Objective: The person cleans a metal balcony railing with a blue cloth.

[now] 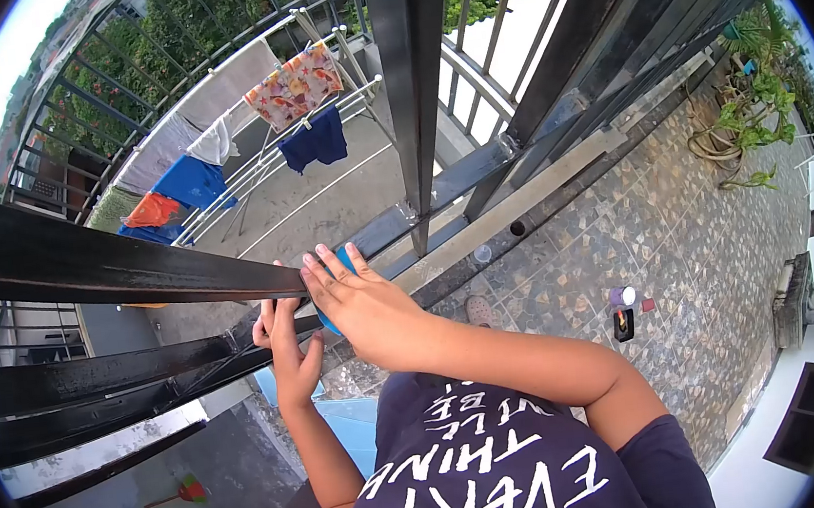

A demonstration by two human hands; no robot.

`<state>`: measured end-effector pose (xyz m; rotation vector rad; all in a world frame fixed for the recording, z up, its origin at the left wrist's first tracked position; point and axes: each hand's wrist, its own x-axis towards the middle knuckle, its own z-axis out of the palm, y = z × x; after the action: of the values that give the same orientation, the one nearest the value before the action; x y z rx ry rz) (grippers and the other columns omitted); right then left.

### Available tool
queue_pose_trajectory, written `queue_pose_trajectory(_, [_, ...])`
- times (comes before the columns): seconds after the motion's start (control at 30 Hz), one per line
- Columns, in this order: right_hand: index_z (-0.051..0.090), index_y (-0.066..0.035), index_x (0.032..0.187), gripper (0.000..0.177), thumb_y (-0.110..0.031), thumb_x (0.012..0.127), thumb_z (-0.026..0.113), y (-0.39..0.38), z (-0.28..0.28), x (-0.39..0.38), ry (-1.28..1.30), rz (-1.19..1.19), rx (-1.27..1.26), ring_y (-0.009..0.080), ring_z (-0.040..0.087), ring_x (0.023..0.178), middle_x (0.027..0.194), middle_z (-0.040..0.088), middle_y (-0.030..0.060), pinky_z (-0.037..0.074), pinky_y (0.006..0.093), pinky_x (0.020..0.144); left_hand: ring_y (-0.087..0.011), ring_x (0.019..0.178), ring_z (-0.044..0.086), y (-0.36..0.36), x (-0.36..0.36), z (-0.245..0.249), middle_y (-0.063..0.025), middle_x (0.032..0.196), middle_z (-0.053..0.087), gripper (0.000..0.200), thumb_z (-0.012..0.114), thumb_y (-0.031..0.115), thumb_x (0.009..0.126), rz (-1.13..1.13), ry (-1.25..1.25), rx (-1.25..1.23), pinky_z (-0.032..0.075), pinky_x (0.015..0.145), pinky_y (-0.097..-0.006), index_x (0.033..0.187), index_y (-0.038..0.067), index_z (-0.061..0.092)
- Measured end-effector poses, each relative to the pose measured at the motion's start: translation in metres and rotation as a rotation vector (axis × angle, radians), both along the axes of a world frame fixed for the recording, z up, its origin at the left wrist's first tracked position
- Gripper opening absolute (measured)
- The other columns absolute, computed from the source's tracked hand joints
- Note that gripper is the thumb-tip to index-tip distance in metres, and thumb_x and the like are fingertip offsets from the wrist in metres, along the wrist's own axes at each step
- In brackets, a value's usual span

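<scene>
My right hand (369, 318) lies over a flat blue sheet (328, 322), pressing it against a black metal railing (376, 232) where bars meet. Most of the sheet is hidden under the palm and fingers; its kind cannot be made out. Just to the left and lower, my left hand (292, 358) is at the same joint, its fingers curled round a railing bar (183, 271). Its thumb stands apart from the fingers, and part of its grip is hidden behind the metal.
Beyond the railing stands a drying rack (260, 155) with laundry. On the tiled floor (563, 249) to the right are a paint can (622, 296), a black tray with a brush (623, 324) and a small red block (647, 305). Potted plants (756, 113) stand farther right.
</scene>
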<state>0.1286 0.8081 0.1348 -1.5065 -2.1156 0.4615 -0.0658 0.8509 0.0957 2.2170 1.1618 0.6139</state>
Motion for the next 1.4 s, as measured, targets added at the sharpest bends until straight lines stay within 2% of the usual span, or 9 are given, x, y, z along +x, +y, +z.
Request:
queue_pose_trajectory(0.13, [0.036,0.017,0.144,0.073,-0.003,0.079,0.062,0.030,-0.016,0.012,-0.025,0.069,0.114,0.0406,0.024,0.151,0.153,0.036,0.0318,0.016,0.0604,0.121,-0.0298,0.152,0.018,-0.003,0.000,-0.001,-0.0181,0.153,0.040,0.077,0.063,0.007,0.067,0.019,0.009,0.002,0.005,0.116,-0.0427,0.141,0.003,0.044])
queue_pose_trajectory(0.33, [0.039,0.014,0.145,0.066,-0.008,0.085,0.056,0.016,-0.012,0.003,-0.199,0.009,0.130,0.0394,0.029,0.149,0.154,0.038,0.0289,0.017,0.0576,0.122,-0.0295,0.153,0.014,-0.002,0.006,-0.001,-0.0226,0.156,0.034,0.073,0.064,0.012,0.065,0.051,-0.043,-0.005,0.002,0.115,-0.0436,0.136,0.003,0.046])
queue_pose_trajectory(0.5, [0.044,0.012,0.143,0.059,-0.010,0.089,0.052,0.034,-0.030,0.007,-0.256,0.009,0.235,0.0386,0.035,0.146,0.152,0.042,0.0262,0.023,0.0532,0.122,-0.0348,0.151,0.021,-0.004,0.005,-0.006,-0.0176,0.140,0.050,0.068,0.061,0.015,0.063,0.107,-0.033,0.036,0.007,0.115,-0.0451,0.128,0.000,0.050])
queue_pose_trajectory(0.53, [0.047,0.011,0.142,0.058,-0.014,0.090,0.053,0.025,-0.031,0.007,-0.407,-0.020,0.294,0.0381,0.037,0.145,0.151,0.044,0.0247,0.023,0.0513,0.122,-0.0346,0.151,0.021,-0.004,0.006,-0.006,-0.0172,0.139,0.050,0.068,0.061,0.015,0.063,0.114,-0.043,0.040,0.007,0.115,-0.0451,0.128,0.000,0.050])
queue_pose_trajectory(0.9, [0.045,0.009,0.145,0.059,-0.020,0.094,0.050,0.022,-0.017,-0.016,-0.697,-0.167,0.233,0.0377,0.032,0.148,0.155,0.040,0.0240,0.019,0.0512,0.123,-0.0284,0.154,0.013,-0.002,0.004,-0.007,-0.0192,0.147,0.043,0.072,0.061,0.013,0.063,0.072,-0.054,0.024,0.003,0.116,-0.0414,0.133,0.001,0.047])
queue_pose_trajectory(1.07, [0.044,0.009,0.146,0.060,-0.022,0.095,0.050,0.004,-0.030,-0.003,-0.622,-0.074,0.323,0.0397,0.032,0.148,0.156,0.039,0.0240,0.018,0.0516,0.123,-0.0292,0.153,0.015,0.000,0.005,-0.007,-0.0197,0.148,0.043,0.075,0.062,0.016,0.063,0.063,-0.056,0.035,0.004,0.116,-0.0420,0.135,0.001,0.047])
queue_pose_trajectory(1.27, [0.047,0.009,0.143,0.057,-0.018,0.092,0.051,0.016,0.007,-0.012,-0.832,0.022,0.110,0.0366,0.039,0.145,0.154,0.042,0.0221,0.025,0.0486,0.122,-0.0315,0.153,0.019,0.000,0.004,-0.001,-0.0202,0.148,0.046,0.075,0.061,0.012,0.062,0.026,-0.070,0.051,0.005,0.115,-0.0433,0.135,0.000,0.048])
queue_pose_trajectory(1.37, [0.055,0.008,0.137,0.051,-0.015,0.092,0.051,0.009,-0.034,0.006,-0.400,-0.080,0.329,0.0333,0.042,0.143,0.148,0.051,0.0201,0.028,0.0450,0.121,-0.0311,0.153,0.019,-0.002,0.003,-0.003,-0.0216,0.149,0.045,0.075,0.060,0.011,0.062,0.041,-0.073,0.060,0.006,0.116,-0.0429,0.135,-0.001,0.048])
queue_pose_trajectory(1.4, [0.063,0.003,0.130,0.045,-0.009,0.087,0.056,0.001,-0.032,0.018,-0.272,-0.050,0.403,0.0310,0.049,0.138,0.136,0.063,0.0172,0.034,0.0430,0.118,-0.0333,0.149,0.026,-0.004,0.005,-0.004,-0.0218,0.148,0.044,0.063,0.060,0.012,0.063,0.060,-0.067,0.107,0.010,0.115,-0.0435,0.125,0.001,0.052])
